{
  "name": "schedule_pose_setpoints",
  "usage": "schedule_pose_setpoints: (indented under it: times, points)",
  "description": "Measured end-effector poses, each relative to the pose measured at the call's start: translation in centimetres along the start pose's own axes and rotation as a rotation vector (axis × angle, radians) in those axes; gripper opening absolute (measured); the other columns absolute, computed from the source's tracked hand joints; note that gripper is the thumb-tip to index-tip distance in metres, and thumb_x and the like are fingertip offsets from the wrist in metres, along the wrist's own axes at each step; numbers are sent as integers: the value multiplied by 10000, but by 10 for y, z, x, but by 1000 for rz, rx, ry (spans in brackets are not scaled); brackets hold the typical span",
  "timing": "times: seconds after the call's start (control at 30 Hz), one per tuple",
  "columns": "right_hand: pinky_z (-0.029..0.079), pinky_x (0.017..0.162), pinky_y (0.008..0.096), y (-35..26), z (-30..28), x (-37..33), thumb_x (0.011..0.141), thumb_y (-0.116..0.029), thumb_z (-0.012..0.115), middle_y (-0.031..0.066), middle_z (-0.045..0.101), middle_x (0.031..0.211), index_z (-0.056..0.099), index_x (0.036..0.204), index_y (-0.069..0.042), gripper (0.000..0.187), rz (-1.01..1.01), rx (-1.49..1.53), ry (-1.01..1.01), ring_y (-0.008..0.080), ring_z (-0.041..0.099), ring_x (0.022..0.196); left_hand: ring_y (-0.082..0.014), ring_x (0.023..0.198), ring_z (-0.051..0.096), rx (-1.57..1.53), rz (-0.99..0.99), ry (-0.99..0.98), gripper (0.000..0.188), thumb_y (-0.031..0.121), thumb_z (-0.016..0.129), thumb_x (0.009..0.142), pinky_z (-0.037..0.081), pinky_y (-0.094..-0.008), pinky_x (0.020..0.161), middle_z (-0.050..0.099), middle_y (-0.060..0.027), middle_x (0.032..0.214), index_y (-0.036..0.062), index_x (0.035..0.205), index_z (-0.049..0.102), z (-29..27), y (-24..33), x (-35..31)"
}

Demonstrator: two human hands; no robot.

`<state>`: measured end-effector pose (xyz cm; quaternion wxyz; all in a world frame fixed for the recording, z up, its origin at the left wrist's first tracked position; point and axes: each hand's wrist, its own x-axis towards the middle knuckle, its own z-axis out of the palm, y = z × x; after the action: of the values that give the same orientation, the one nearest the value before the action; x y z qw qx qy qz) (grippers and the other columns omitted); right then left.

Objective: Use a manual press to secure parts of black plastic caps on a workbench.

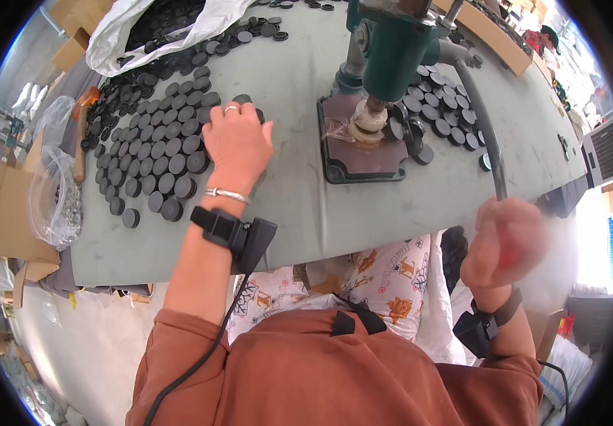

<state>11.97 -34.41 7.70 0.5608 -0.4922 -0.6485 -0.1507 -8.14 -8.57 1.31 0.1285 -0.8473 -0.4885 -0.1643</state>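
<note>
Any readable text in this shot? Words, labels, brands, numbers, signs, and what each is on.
White patterned fabric below the table edge: printed lettering and letter-like motifs among flowers; wording not copied here.
Green press: no lettering I can make out.
Black discs on the left: none I can make out.
Far background: too small or blurred to read.

Wears a plain red-brown top (320, 380) with loose sleeves (171, 348) | has a shiny ring (231, 108) on the left hand (239, 142), a silver bracelet (228, 195), a black strap (212, 226), black box (256, 243) and long wire (212, 349) | has a second strap (511, 309), second box (472, 334) and second wire (566, 387), all black, on the right arm (516, 341)
</note>
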Motion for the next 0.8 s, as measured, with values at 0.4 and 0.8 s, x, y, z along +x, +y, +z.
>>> schedule_pose_setpoints:
  times: [0.4, 0.8]
  points:
    - [468, 702, 218, -2, -34, 97, 850, 53, 482, 104, 556, 971, 543, 985, 19, 152, 288, -152, 190, 105, 517, 812, -222, 765, 636, -1007, 187, -8, 659, 171, 736, 748, 510, -299, 706, 644, -148, 974, -16, 1278, 392, -31, 71, -10]
    - [468, 783, 232, 39, -67, 131, 902, 9, 475, 108, 576, 1058, 560, 1057, 47, 181, 20, -269, -64, 133, 555, 942, -156, 802, 634, -1297, 64, -25, 795, 153, 805, 677, 517, -285, 748, 662, -136, 973, -42, 1306, 361, -12, 94, 0]
